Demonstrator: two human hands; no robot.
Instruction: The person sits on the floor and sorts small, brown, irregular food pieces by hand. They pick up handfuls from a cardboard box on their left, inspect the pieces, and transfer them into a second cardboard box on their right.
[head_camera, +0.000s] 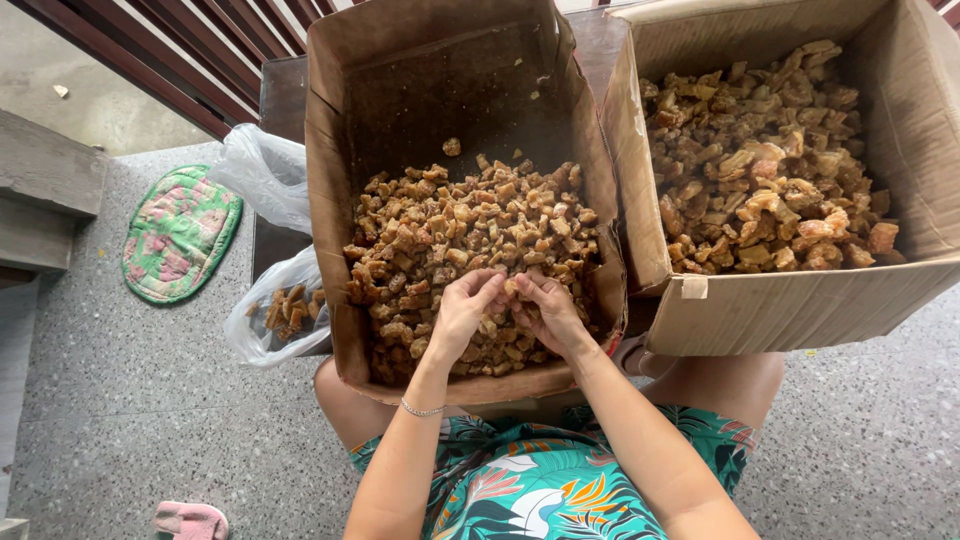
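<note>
Head view. Left hand (462, 312) and right hand (548, 312) meet over the near box (330, 180), fingers curled shut round a brown chunk (512, 288) pinched between both hands, just above the heap of chunks (450, 230). Chunks look light, stiff, irregular, prob. sticky and crumbly; best taken by the broad sides w/ fingertips. Second box (930, 130) at right holds darker pieces (760, 160); plastic bag (280, 315) at left holds a few.

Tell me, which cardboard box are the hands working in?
The left box; both hands rest on its brown chunks. The right box sits untouched.
</note>
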